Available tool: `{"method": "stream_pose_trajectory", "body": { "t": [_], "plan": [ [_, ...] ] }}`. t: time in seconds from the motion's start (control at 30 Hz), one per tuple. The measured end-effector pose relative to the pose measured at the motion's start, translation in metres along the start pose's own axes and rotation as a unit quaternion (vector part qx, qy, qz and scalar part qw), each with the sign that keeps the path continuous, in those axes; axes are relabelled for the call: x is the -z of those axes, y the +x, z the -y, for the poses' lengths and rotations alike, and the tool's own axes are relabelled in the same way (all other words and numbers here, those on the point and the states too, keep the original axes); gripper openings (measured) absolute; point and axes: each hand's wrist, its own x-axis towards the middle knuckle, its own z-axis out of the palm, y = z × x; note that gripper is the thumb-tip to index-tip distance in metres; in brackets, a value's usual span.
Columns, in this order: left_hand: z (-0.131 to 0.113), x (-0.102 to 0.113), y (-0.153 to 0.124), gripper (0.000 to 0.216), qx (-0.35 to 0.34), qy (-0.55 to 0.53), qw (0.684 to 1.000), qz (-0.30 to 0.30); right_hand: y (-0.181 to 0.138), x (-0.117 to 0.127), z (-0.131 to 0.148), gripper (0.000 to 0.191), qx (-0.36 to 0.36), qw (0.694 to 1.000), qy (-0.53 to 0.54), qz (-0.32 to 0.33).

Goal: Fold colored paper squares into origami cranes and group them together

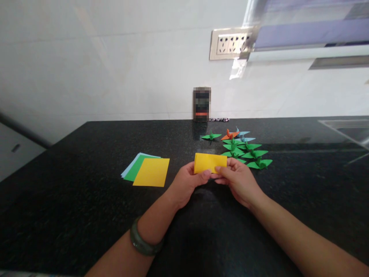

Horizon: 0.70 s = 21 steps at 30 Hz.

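Note:
A folded yellow sheet of origami paper [210,162], now a narrow rectangle, is held up between both hands above the dark counter. My left hand [188,181] pinches its lower left part, thumb in front and fingers behind. At the lower right, my right hand [238,177] grips it the same way, thumb on the front face. To the left lies a fanned stack of flat sheets: a yellow sheet [152,172] on top, a green sheet [134,169] and a light blue sheet [128,166] beneath. Behind my right hand stand several green paper cranes [255,154].
An orange paper crane [230,135] and light blue cranes [243,134] stand behind the green ones. Another green crane [211,136] is apart to their left. A phone-like upright object [202,104], blurred out, leans on the wall under a socket panel [233,43]. The black counter [72,215] is glossy.

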Motion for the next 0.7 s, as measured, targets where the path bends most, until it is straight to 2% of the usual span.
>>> {"method": "stream_pose_trajectory", "body": {
  "t": [0.07, 0.1, 0.17, 0.2, 0.23, 0.3, 0.37, 0.43, 0.5, 0.57, 0.63, 0.7],
  "plan": [
    [0.002, 0.001, 0.000, 0.034, -0.012, 0.012, 0.999, -0.027, -0.001, 0.000, -0.004, 0.028, 0.004, 0.999, -0.029, 0.041],
    [0.002, 0.001, 0.001, 0.031, -0.014, 0.012, 0.998, -0.054, -0.002, 0.001, -0.005, 0.030, 0.029, 0.997, -0.053, 0.055],
    [0.001, 0.003, 0.003, 0.025, -0.009, 0.015, 0.994, -0.112, -0.002, 0.006, -0.006, 0.040, 0.135, 0.980, -0.135, 0.065],
    [-0.001, 0.004, 0.004, 0.023, -0.003, 0.021, 0.991, -0.133, -0.002, 0.009, -0.005, 0.051, 0.219, 0.955, -0.190, 0.059],
    [-0.002, 0.004, 0.004, 0.022, 0.002, 0.028, 0.989, -0.147, -0.001, 0.013, -0.004, 0.061, 0.295, 0.915, -0.267, 0.060],
    [-0.005, 0.005, 0.005, 0.020, 0.017, 0.045, 0.987, -0.151, -0.001, 0.020, 0.000, 0.056, 0.415, 0.810, -0.404, 0.091],
    [-0.006, 0.005, 0.004, 0.019, 0.028, 0.063, 0.987, -0.145, 0.000, 0.025, 0.004, 0.043, 0.465, 0.741, -0.475, 0.096],
    [-0.006, 0.004, 0.003, 0.017, 0.033, 0.085, 0.985, -0.144, 0.001, 0.027, 0.008, 0.032, 0.489, 0.703, -0.507, 0.093],
    [-0.005, 0.004, 0.003, 0.018, 0.034, 0.093, 0.986, -0.138, 0.001, 0.026, 0.009, 0.023, 0.504, 0.682, -0.521, 0.099],
    [-0.004, 0.004, 0.002, 0.020, 0.038, 0.078, 0.989, -0.120, 0.001, 0.024, 0.010, 0.017, 0.510, 0.673, -0.524, 0.111],
    [-0.003, 0.004, 0.002, 0.020, 0.043, 0.053, 0.993, -0.102, 0.001, 0.022, 0.008, 0.015, 0.507, 0.684, -0.513, 0.112],
    [-0.002, 0.004, 0.002, 0.020, 0.050, 0.028, 0.995, -0.080, 0.001, 0.019, 0.005, 0.014, 0.486, 0.721, -0.486, 0.092]
  ]
}}
